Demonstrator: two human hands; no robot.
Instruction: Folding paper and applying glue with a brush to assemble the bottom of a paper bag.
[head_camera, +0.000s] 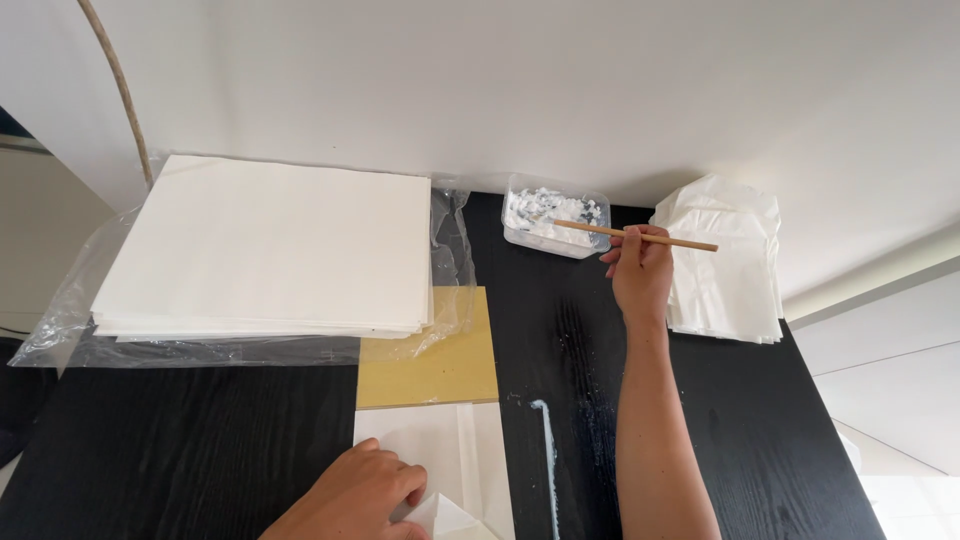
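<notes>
My right hand (638, 272) grips a thin wooden stick (672, 238), held almost level, with its far end reaching into a clear plastic tub (520, 232) of white paste at the back of the black table (180, 450). My left hand (358, 494) rests flat on a folded white paper sheet (470, 450) at the table's near edge, fingers spread over its lower fold. The sheet lies partly over a yellow-tan board (440, 365).
A large stack of white sheets (275, 245) sits on clear plastic wrap (75, 320) at the back left. A pile of folded white papers (730, 265) lies at the back right. A white paste streak (548, 450) runs down the table. A white wall stands behind.
</notes>
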